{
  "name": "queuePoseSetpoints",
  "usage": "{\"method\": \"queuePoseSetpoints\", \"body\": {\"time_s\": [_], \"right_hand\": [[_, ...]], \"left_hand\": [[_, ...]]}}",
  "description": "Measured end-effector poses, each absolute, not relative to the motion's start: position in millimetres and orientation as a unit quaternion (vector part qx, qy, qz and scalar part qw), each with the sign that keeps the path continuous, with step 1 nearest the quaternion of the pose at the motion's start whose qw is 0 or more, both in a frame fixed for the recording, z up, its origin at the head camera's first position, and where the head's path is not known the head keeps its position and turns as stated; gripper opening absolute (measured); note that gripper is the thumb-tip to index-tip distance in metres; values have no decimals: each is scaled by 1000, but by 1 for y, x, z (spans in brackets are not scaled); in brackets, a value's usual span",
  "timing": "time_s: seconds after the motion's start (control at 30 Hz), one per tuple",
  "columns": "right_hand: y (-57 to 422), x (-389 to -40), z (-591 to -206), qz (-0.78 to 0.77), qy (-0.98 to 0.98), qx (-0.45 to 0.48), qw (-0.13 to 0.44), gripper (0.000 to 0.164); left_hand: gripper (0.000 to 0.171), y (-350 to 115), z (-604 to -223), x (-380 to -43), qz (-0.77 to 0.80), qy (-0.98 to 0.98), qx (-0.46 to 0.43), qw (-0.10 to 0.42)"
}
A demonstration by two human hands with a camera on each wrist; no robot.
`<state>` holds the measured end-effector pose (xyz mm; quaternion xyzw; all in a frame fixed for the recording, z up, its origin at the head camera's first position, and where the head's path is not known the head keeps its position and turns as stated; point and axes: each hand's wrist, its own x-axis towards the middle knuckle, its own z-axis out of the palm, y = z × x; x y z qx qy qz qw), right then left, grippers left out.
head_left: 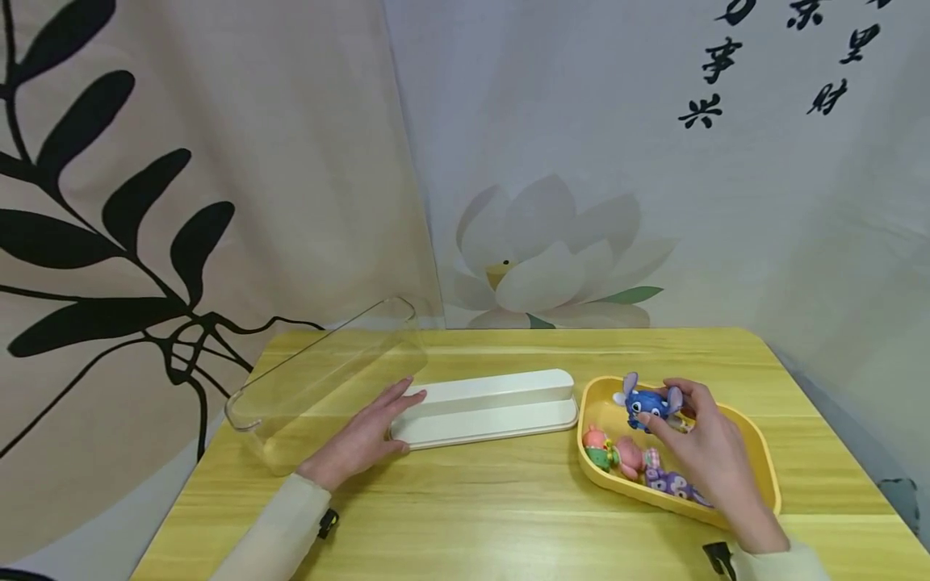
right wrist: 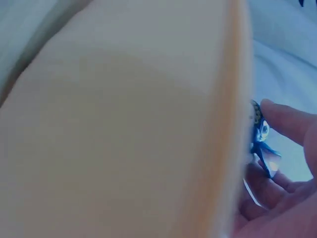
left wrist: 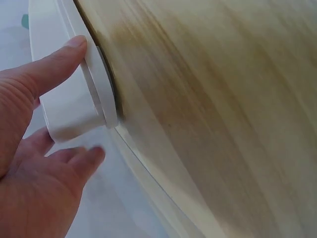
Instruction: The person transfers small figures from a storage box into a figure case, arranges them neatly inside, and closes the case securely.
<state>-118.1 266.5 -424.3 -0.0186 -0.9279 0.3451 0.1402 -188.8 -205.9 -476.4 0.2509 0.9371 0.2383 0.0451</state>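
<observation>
My right hand (head_left: 715, 452) pinches a blue big-eared toy figure (head_left: 647, 406) between thumb and fingers, over the yellow tray (head_left: 764, 460). In the right wrist view, part of that blue figure (right wrist: 261, 134) shows at the fingertips, while the tray wall (right wrist: 124, 129) hides the rest. Further left, my left hand (head_left: 366, 436) holds the left end of a white two-step stand (head_left: 487, 407). From the left wrist, the thumb lies across the rim of the stand (left wrist: 74, 106) and the other fingers reach round its end.
Inside the tray lie a pink-and-green figure (head_left: 597, 449), a pink figure (head_left: 628, 457) and a purple figure (head_left: 670, 482). A clear plastic cover (head_left: 327, 371) stands left of the stand, partly behind my left hand. Patterned curtains hang behind the wooden table (head_left: 501, 508).
</observation>
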Motion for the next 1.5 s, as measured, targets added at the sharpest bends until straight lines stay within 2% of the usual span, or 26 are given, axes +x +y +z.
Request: {"method": "queuePoseSetpoints", "body": {"time_s": [0.4,0.77,1.13,1.5], "right_hand": [[223,-112,-405,404,-901,22,154,56],[187,-119,-411,486,-858,110,123,54],[143,-128,-415,561,-813,143,61,50],[97,-145,-430,566,-806,168,37,42]], "left_hand": [[89,-207,-475,-186,214,938,272,19],[90,-208,-478,-189,226,932,283,22],[89,-211,-482,-190,236,929,283,19],[90,-211,-484,-191,240,930,279,22]]}}
